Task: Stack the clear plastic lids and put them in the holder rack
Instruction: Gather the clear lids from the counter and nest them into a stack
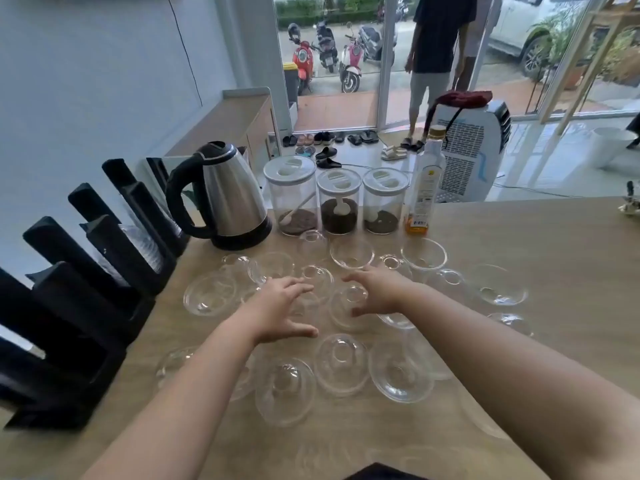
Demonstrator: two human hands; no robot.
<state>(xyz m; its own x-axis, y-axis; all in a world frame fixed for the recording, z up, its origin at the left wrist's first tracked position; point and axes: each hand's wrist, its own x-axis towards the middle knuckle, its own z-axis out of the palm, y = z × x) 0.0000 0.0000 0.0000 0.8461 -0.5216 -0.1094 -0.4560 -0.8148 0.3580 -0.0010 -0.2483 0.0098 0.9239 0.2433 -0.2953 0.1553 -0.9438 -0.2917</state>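
Several clear plastic dome lids lie scattered over the wooden counter (519, 244), some dome up, some upside down; one lid (341, 365) sits just in front of my hands. My left hand (280, 306) hovers with its fingers spread over a lid at the middle. My right hand (375, 289) is spread over another lid (348, 308), thumb and fingers on either side of it; I cannot tell if they touch it. The black holder rack (79, 299) runs along the counter's left edge, with stacked clear items in one slot.
At the counter's back stand a steel kettle (225, 195), three clear canisters (337, 202) with dark contents and a bottle (426, 181). Beyond the counter is a white cooler (474, 150), shoes on the floor, and a person (433, 64) at the glass door.
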